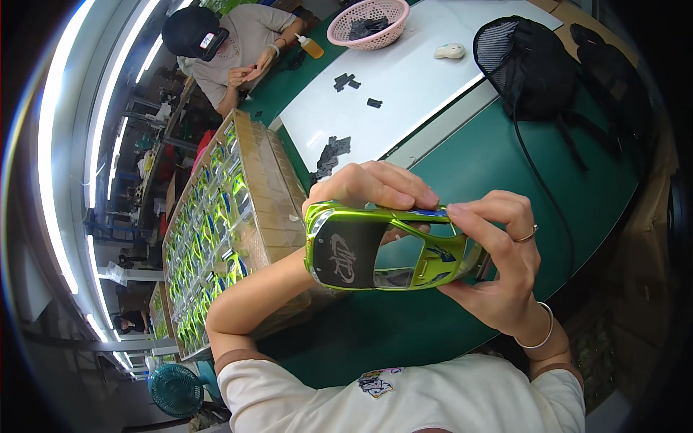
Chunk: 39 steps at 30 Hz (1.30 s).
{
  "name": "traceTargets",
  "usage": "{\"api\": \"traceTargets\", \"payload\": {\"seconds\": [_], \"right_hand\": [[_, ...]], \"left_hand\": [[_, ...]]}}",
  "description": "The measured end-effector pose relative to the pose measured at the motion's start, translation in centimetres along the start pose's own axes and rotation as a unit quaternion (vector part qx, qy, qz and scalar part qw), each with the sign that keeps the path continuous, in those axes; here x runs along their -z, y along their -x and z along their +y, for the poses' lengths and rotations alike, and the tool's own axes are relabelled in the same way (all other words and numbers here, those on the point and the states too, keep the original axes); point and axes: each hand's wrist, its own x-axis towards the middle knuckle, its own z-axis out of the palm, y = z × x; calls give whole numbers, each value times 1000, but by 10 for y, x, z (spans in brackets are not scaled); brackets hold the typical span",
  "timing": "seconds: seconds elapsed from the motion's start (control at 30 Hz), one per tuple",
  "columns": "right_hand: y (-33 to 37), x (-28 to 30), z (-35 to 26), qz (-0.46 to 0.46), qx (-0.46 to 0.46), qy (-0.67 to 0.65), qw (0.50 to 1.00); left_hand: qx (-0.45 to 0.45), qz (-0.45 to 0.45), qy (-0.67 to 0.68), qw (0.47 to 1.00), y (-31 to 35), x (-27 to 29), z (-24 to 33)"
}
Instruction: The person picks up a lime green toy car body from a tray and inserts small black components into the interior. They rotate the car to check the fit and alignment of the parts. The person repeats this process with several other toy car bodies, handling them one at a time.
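In the head view, a glossy lime-green plastic car-body shell (426, 278) is held above the near part of the green-topped bench (462, 159). The left hand (372, 186) has its fingers curled over the shell's upper side; the right hand (502, 256) grips its right end. The shell already carries one black panel with pale script, and blue markings; whether anything on it is left undone, I cannot tell. Many similar green shells (204, 238), too crowded to count, fill one large tan carton (278, 162) at the bench's left edge. On one white board (411, 86), loose black pieces (332, 154) form three groups: an overlapping heap at its near left corner, a small cluster, and one alone. One pink perforated basket (375, 37) at its far edge holds more, uncountable.
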Motion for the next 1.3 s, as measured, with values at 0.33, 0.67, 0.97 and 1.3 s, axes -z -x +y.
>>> {"api": "traceTargets", "payload": {"seconds": [0.33,0.67,0.97,1.3], "right_hand": [[3,0,-6,-2,-1,-30,1000],[12,-24,-21,45,-70,-58,995],[-8,-3,-1,0,-163,-373,914],[-4,-25,-10,44,-172,-319,931]], "left_hand": [[-15,-16,-108,994,-2,-3,17],[6,28,-210,977,7,-5,11],[130,112,27,985,2,-17,13],[149,76,14,986,6,-19,22]]}}
